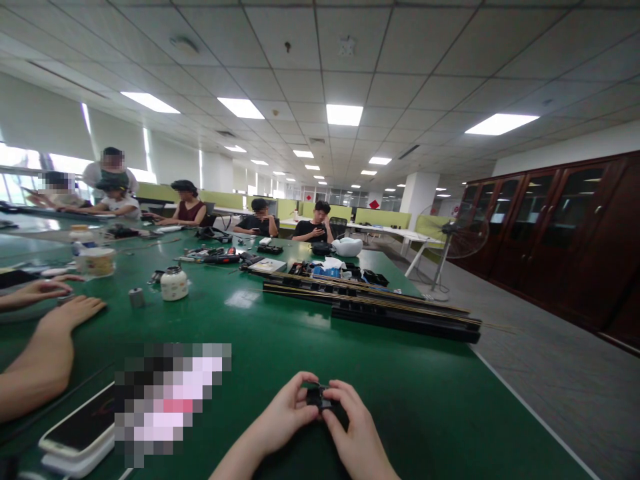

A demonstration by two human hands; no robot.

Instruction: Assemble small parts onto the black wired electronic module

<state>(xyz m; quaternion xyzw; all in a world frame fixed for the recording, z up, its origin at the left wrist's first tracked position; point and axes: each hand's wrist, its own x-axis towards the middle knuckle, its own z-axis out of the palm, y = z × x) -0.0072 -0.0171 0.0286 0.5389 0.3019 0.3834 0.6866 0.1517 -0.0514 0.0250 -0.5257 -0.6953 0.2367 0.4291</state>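
Observation:
Just above the green tabletop (240, 373), a small black part (316, 397) with a lighter grey spot sits between my two hands. My left hand (284, 415) grips its left side with thumb and fingers. From the right, my right hand (354, 427) pinches the same part, fingers on top and thumb below. The fingers cover much of it, so its exact kind cannot be made out.
A phone (83, 423) lies at the lower left beside a blurred-out patch. A co-worker's arms (55, 333) rest at the left edge. Beyond stand a white jar (174, 283), a grey cylinder (136, 297) and long black rails (400, 320) with thin rods. Several people sit farther back.

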